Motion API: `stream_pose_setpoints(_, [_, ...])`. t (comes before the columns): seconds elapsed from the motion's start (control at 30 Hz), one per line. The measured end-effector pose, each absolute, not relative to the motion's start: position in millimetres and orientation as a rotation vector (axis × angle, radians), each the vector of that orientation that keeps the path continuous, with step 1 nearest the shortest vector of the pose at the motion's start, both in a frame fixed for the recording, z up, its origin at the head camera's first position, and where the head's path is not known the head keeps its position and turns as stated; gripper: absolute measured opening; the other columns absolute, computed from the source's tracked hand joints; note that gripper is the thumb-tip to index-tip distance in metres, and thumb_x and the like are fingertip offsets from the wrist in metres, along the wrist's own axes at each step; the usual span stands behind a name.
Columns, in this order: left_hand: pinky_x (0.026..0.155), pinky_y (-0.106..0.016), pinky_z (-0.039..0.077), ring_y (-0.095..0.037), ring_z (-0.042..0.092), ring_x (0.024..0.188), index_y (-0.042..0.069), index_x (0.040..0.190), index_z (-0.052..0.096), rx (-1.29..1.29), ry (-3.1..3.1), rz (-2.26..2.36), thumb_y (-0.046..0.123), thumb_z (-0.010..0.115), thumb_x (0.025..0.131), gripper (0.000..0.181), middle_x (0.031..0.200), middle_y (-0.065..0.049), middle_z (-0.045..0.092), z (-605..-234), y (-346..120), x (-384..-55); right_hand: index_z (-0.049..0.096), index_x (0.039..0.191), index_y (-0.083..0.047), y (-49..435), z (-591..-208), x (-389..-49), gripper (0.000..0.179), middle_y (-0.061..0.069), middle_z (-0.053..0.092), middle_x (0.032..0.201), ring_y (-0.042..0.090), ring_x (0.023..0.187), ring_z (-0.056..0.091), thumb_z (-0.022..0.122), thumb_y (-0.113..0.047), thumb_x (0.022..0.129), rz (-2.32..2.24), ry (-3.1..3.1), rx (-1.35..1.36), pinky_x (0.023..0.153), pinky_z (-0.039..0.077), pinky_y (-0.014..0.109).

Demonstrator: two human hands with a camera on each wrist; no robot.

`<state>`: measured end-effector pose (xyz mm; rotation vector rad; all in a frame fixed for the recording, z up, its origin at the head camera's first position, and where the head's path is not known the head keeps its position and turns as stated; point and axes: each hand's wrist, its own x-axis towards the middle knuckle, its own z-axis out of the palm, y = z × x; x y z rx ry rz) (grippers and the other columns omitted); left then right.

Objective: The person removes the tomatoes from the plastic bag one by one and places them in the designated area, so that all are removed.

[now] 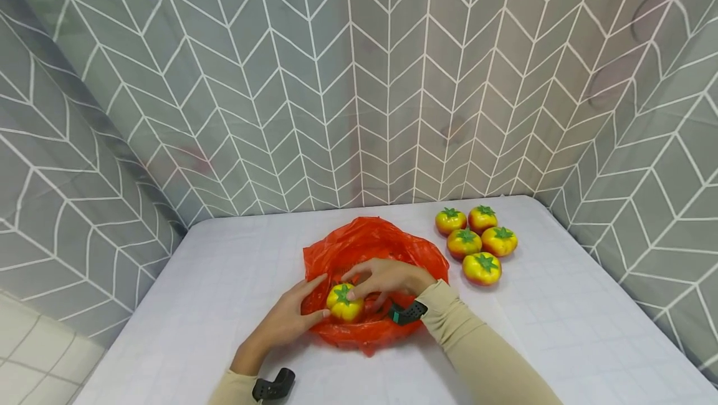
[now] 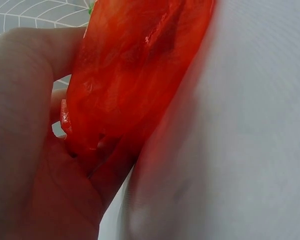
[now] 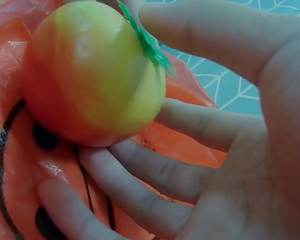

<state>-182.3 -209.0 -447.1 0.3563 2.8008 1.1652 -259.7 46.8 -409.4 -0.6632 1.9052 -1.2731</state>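
A red plastic bag (image 1: 387, 237) lies spread with its mouth open on the table. Over it, a yellow-red toy tomato (image 1: 345, 304) with a green leafy top is held by my right hand (image 1: 387, 277). In the right wrist view the thumb is at the leaves and the fingers (image 3: 159, 175) lie under and behind the tomato (image 3: 95, 75). At the bag's left edge, my left hand (image 1: 286, 318) grips the thin plastic. The left wrist view has the bag (image 2: 135, 65) between thumb and fingers, some fingers showing through it.
Several more toy tomatoes (image 1: 482, 268) stand grouped at the right rear of the white-covered table (image 1: 235, 268). A grey curtain (image 1: 370, 81) with white chevron lines hangs behind and along the sides. Black bands circle both wrists.
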Motion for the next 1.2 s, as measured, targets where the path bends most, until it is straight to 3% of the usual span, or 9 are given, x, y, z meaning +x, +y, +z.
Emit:
stream_pose_setpoints(0.4, [0.11, -0.067, 0.03, -0.038, 0.037, 0.142, 0.024, 0.151, 0.048, 0.334, 2.803, 1.16, 0.045, 0.076, 0.086, 0.074, 0.153, -0.01, 0.044, -447.1, -210.1, -183.0, 0.065, 0.131, -0.01, 44.4, -410.8, -255.9, 0.045, 0.004, 0.065, 0.12, 0.023, 0.099, 0.066, 0.076, -0.025, 0.09, -1.258, 1.915, -0.692, 0.08, 0.06, 0.044])
stream_pose_setpoints(0.83, [0.11, -0.067, 0.029, -0.039, 0.038, 0.141, 0.023, 0.151, 0.048, 0.345, 2.791, 1.184, 0.039, 0.078, 0.085, 0.074, 0.152, -0.011, 0.045, -450.1, -209.1, -182.1, 0.065, 0.131, -0.012, 47.1, -414.0, -253.8, 0.046, 0.004, 0.064, 0.118, 0.022, 0.098, 0.066, 0.078, -0.022, 0.088, -1.224, 1.904, -0.723, 0.08, 0.06, 0.043])
stream_pose_setpoints(1.2, [0.111, -0.066, 0.029, -0.038, 0.04, 0.14, 0.021, 0.151, 0.048, 0.384, 2.809, 1.197, 0.043, 0.078, 0.085, 0.076, 0.151, -0.012, 0.046, -450.8, -210.0, -182.5, 0.066, 0.124, -0.012, 47.4, -415.7, -254.9, 0.04, 0.005, 0.066, 0.112, 0.024, 0.089, 0.069, 0.079, -0.02, 0.087, -1.232, 1.908, -0.735, 0.077, 0.061, 0.043])
